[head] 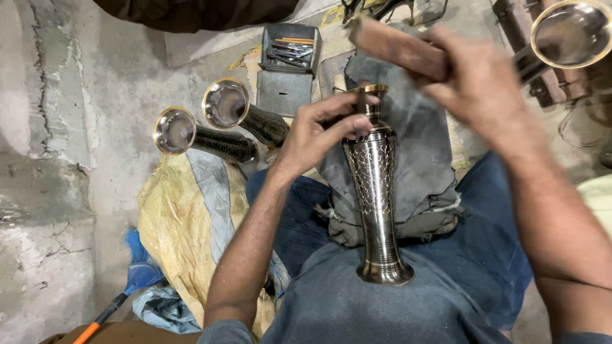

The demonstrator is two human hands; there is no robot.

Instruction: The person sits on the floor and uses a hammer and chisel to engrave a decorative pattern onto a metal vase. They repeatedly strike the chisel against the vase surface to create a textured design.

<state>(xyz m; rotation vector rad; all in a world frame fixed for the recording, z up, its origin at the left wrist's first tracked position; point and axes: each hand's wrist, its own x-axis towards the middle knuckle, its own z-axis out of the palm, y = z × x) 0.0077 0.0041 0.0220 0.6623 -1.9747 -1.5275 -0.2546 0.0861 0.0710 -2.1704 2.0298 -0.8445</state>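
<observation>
A tall dark metal vase (376, 197) with engraved patterning and a brass rim lies along my lap, its foot against my belly and its mouth pointing away. My left hand (315, 130) grips its neck and also pinches a small dark punch-like tool (361, 102) standing near the rim. My right hand (475, 79) is raised above it, blurred, closed on a wooden block or mallet (392, 44). A grey folded cloth (414, 159) pads my knees under the vase.
Two similar dark vases (204, 137) (245, 114) lie on the concrete floor at left. A grey metal box of small tools (290, 57) sits beyond them. A yellow sack (182, 223) and a blue brush (137, 267) lie at left; a shiny brass-rimmed bowl (570, 32) is top right.
</observation>
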